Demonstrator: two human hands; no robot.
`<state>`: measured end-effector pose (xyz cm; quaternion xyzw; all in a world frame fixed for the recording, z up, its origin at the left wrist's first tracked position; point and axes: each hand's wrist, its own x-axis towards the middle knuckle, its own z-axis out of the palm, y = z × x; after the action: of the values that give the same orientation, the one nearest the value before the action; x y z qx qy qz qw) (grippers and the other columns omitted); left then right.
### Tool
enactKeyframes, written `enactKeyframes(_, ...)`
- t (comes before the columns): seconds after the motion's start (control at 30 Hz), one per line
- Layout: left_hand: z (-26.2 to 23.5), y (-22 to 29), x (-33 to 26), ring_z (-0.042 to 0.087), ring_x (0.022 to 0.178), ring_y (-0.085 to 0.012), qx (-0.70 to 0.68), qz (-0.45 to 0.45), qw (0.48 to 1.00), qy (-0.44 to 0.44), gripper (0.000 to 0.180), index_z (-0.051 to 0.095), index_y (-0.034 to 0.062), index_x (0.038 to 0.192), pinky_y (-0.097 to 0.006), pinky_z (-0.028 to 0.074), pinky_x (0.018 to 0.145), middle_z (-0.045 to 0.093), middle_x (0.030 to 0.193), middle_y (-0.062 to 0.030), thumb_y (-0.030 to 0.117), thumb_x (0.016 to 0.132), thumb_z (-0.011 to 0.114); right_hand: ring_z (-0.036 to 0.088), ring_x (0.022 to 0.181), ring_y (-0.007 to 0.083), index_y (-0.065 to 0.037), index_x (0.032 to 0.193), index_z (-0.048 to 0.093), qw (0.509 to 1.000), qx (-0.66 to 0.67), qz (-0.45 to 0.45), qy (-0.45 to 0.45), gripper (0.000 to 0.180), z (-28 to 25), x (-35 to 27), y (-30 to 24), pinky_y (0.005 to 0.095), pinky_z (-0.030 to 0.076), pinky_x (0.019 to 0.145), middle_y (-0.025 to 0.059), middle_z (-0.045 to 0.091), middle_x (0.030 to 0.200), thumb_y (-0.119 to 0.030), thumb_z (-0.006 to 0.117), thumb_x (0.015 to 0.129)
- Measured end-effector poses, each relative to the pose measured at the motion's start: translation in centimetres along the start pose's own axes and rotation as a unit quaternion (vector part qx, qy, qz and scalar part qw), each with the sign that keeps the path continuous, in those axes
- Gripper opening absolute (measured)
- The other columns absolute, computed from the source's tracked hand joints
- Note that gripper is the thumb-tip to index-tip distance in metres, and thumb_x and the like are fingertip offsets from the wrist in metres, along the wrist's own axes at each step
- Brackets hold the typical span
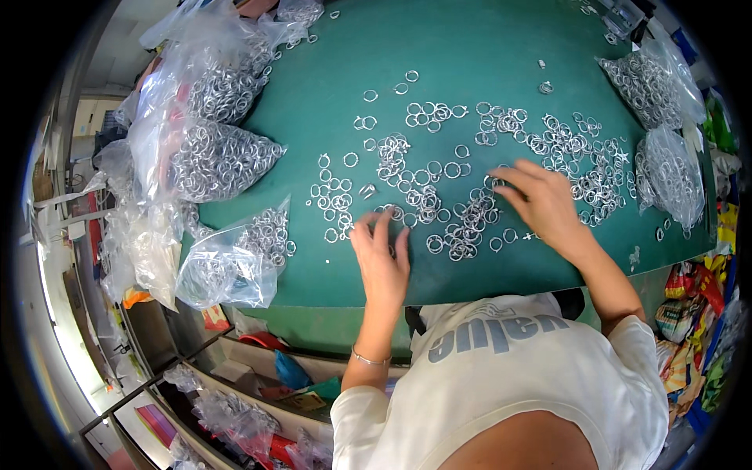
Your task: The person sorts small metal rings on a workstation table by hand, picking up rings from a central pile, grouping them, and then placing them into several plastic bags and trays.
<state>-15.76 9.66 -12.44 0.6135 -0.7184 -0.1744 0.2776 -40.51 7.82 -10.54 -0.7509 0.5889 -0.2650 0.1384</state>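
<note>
Silver-coloured metal rings lie in loose piles across the green tabletop [337, 47]. My left hand [381, 258] is low over the near edge of the table, thumb apart from the fingers. Its fingertips touch or hover just above a few rings [410, 220] at the edge of the middle pile. My right hand [544, 204] reaches in from the right, thumb and forefinger curled about a single ring [494, 182] beside the central heap [470, 223]. The largest spread of rings [576, 153] is beyond and to the right of that hand.
Clear plastic bags full of rings [219, 160] crowd the table's left side, with an open bag [231, 270] nearer me. More filled bags [670, 176] stand along the right edge. Below on the left is an open drawer [251, 368] with assorted packets.
</note>
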Motion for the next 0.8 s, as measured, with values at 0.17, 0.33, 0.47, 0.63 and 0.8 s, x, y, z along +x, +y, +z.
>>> enactKeyframes(0.17,-0.2,-1.6,0.7,0.046,0.089,-0.0316,0.03,-0.008,0.999,0.012,0.035,0.057,0.0029,0.109,-0.039,0.039,0.079,0.048,0.102,-0.015,0.002,0.075,0.064,0.057,0.059,0.0273,-0.01,0.092,0.064,0.997,-0.027,-0.056,-0.04,0.02,4.6,3.7,-0.8,0.0379,0.043,0.049,0.0055,0.053,0.079,-0.017,0.067,0.074)
enactKeyframes(0.33,-1.0,-2.2,-0.8,0.047,0.088,-0.0307,-0.039,0.018,0.999,-0.033,0.031,0.059,0.0012,0.107,-0.036,0.041,0.076,0.05,0.099,-0.015,0.0,0.077,0.061,0.058,0.065,0.0288,-0.009,0.09,0.064,0.984,-0.01,-0.047,-0.169,0.019,2.6,3.0,-0.2,0.0398,0.045,0.056,0.0062,0.056,0.081,-0.017,0.067,0.073)
enactKeyframes(0.47,-1.2,-2.4,2.1,0.05,0.088,-0.0319,-0.024,0.004,0.998,0.056,0.029,0.058,-0.0024,0.105,-0.038,0.042,0.076,0.051,0.095,-0.0157,0.0,0.077,0.061,0.058,0.065,0.0229,-0.006,0.088,0.064,0.983,0.079,-0.044,-0.158,0.014,1.8,4.6,-2.4,0.0353,0.043,0.055,0.004,0.06,0.078,-0.018,0.062,0.082)
enactKeyframes(0.63,-0.6,-5.4,4.8,0.056,0.073,-0.0213,-0.085,-0.01,0.995,0.06,0.023,0.059,-0.003,0.104,-0.029,0.045,0.065,0.059,0.085,-0.0104,0.001,0.082,0.058,0.045,0.066,0.0084,-0.004,0.101,0.059,0.674,0.629,0.299,-0.247,0.02,4.1,5.8,-3.6,0.0248,0.037,0.059,-0.0044,0.048,0.074,-0.019,0.051,0.091)
enactKeyframes(0.8,-3.6,-4.7,3.5,0.043,0.056,-0.0027,-0.515,-0.296,0.804,-0.011,0.02,0.059,-0.0046,0.104,-0.016,0.031,0.049,0.061,0.077,-0.0054,0.004,0.087,0.055,0.049,0.081,0.0121,-0.001,0.112,0.052,0.542,0.739,0.351,-0.192,0.027,4.0,3.7,-2.4,0.0258,0.04,0.07,0.0026,0.051,0.095,-0.006,0.051,0.085)
